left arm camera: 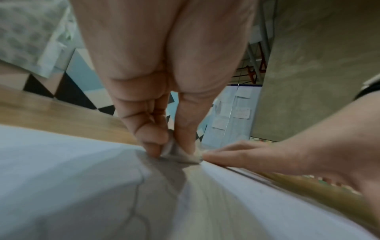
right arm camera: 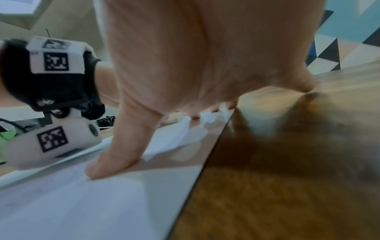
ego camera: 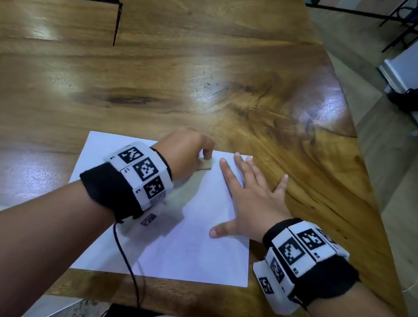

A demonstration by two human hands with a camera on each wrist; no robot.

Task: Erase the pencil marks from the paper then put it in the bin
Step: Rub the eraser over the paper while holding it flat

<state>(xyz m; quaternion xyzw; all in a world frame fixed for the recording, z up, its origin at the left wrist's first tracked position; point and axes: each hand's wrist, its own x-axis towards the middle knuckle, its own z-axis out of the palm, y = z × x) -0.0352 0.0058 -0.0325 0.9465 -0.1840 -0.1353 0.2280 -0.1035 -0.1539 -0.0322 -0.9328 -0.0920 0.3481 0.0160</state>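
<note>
Paper [ego camera: 190, 245] lies flat on the wooden bench [ego camera: 159, 78], close to the near edge. It is 1 white sheet, thin and smooth, with 4 straight sides. The bench is brown and shiny, with dark wavy grain and bright spots of light on it.

On the left side of the sheet is the left hand [ego camera: 182, 151]. Its fingers are curled tight and its thumb pinches a small eraser [left arm camera: 186, 156]. The eraser is pale, soft-looking and a bit grey and worn, and its bottom edge touches the paper near the far edge. A grey shadow falls on the sheet just under the hand. In the left wrist view, some faint thin lines show on the paper close to the camera. They are too blurry to tell what they are.

A black cloth band [ego camera: 110, 190] wraps the left wrist, with white blocks that carry black square patterns. A thin black cord [ego camera: 128, 260] hangs from it and runs across the sheet toward the near edge of the bench.

To the right of the eraser is the right hand [ego camera: 248, 202]. It lies flat with all fingers straight and spread wide. The thumb and most fingers press on the right part of the paper. The little finger rests on the bare wood past the right edge of the sheet. The 2 hands are near each other but do not touch. The right wrist has the same kind of black band and white patterned blocks.
</note>
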